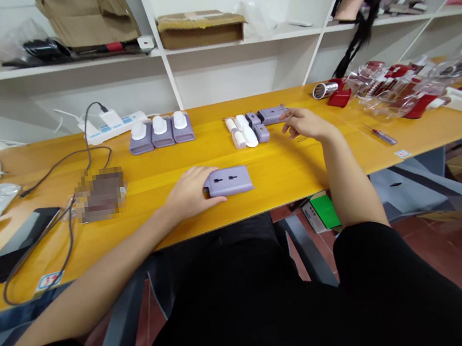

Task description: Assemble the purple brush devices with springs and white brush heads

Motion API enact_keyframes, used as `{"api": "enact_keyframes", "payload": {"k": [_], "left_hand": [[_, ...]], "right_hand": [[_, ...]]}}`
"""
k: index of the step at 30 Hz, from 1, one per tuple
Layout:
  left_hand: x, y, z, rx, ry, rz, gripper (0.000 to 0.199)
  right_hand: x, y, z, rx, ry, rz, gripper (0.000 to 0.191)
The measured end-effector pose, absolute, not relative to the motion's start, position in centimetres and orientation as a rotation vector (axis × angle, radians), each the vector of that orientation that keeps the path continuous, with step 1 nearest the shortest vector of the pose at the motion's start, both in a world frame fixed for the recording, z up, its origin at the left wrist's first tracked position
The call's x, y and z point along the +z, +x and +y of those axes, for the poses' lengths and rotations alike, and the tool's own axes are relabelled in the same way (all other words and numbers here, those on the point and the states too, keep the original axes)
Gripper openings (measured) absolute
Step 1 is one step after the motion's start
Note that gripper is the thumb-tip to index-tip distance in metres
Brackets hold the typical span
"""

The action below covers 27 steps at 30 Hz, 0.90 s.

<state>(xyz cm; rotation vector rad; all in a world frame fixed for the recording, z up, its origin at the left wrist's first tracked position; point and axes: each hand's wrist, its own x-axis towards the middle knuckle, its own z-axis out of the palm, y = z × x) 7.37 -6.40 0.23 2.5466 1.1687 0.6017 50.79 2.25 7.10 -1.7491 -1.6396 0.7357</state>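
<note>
A lavender plastic housing (232, 180) with two black slots lies on the yellow table in front of me. My left hand (193, 191) grips its left end between thumb and fingers. Farther back, my right hand (303, 123) is held with bent fingers at the right end of another lavender housing (271, 115). Whether something small is between those fingertips I cannot make out. Beside that housing sit small lavender pieces (261, 133), white oval parts (247, 132) and pale cylinders (238, 139). Three lavender units with white tops (161, 132) stand in a row at the back left.
A power strip (118, 126) with cables is at the back left, a phone (18, 244) at the front left. A screwdriver (383, 134) lies right of my right hand, near red and clear plastic parts (397, 85). White shelves (227, 72) stand behind the table.
</note>
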Motion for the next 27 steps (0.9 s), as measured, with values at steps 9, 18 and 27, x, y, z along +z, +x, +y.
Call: {"api": "enact_keyframes", "payload": {"k": [9,18,27], "left_hand": [[2.0,25.5,-4.8,0.530,2.793,1.145,0.075],[1.3,33.0,-2.4,0.673,2.733,1.160,0.094],[0.0,18.6,-0.5,0.815,2.612,1.161,0.050]], "right_hand": [[11.2,52.4,-4.4,0.724,-1.754,-2.062,0.039],[7.4,56.6,-3.1,0.391,-1.950,-2.153,0.039],[6.5,56.1,2.9,0.212,-1.953,-2.124,0.042]]}}
